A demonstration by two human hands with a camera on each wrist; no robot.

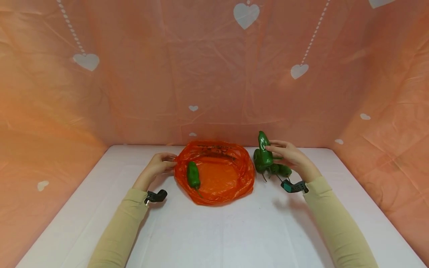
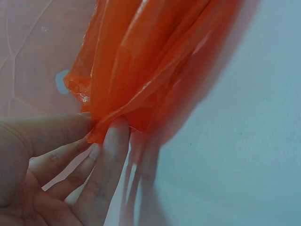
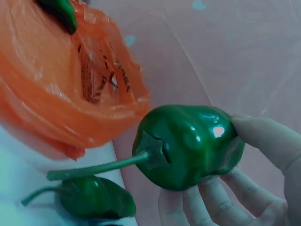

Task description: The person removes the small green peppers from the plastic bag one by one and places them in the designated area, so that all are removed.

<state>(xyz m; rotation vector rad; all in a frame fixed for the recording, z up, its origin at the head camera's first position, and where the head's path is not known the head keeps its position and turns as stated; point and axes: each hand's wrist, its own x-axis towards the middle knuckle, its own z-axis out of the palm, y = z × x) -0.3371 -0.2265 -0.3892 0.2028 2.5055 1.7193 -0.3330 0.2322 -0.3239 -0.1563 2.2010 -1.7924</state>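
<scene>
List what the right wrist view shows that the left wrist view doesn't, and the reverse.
Right wrist only: the right hand gripping a green pepper, another pepper on the white table, a third pepper inside the orange bag, and the bag's dark printing.
Left wrist only: the left hand pinching the bag's edge.
Both: the bag, the table and the pink backdrop.

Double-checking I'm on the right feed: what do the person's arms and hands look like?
The left sleeve and right sleeve are long, plain and pale khaki. The black left wrist device has a rounded end; the black right wrist device shows a teal patch. The left hand and right hand are ungloved.
</scene>
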